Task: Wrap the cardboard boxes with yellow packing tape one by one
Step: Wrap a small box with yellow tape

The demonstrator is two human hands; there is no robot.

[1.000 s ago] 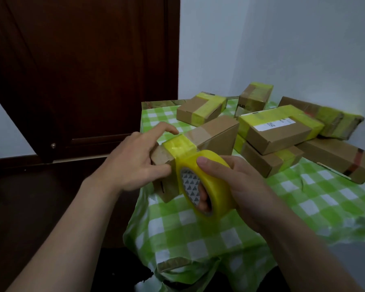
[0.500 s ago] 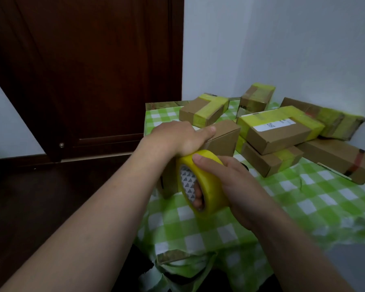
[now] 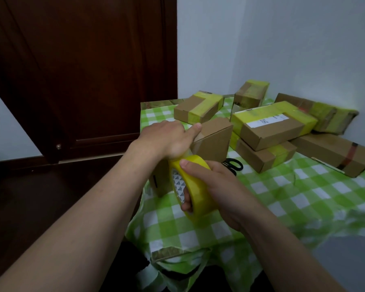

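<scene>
- At the near left corner of the worktop point(image 3: 303, 197), the left hand point(image 3: 169, 140) lies palm down on a cardboard box point(image 3: 215, 142), fingers fairly straight and pressing on its top; whatever is under the palm is hidden.
- Just below it, the right hand point(image 3: 217, 186) grips a roll of yellow packing tape point(image 3: 200, 201), thumb across the outer face and fingers hooked through the core. The roll stands on edge against the near side of the box.
- That box sits at the worktop's left edge. Its far end is bare brown cardboard, and hardly any tape shows on it from here.
- Black scissors point(image 3: 232, 165) lie on the checked cloth point(image 3: 177, 228), just behind the right hand.
- Farther back, a flat box point(image 3: 198, 108), a small box point(image 3: 251, 95), a labelled box point(image 3: 272, 127) and the lower box point(image 3: 263, 157) under it all carry yellow bands.
- Against the wall point(image 3: 282, 49) in the corner, a dented box point(image 3: 325, 114) is also yellow-taped. The long box point(image 3: 333, 154) beside it shows only a dark reddish strip.
- A dark wooden door point(image 3: 82, 70) stands at the left.
- Judging by this, most boxes are done, the held one is mid-wrap, and the long box may remain.
</scene>
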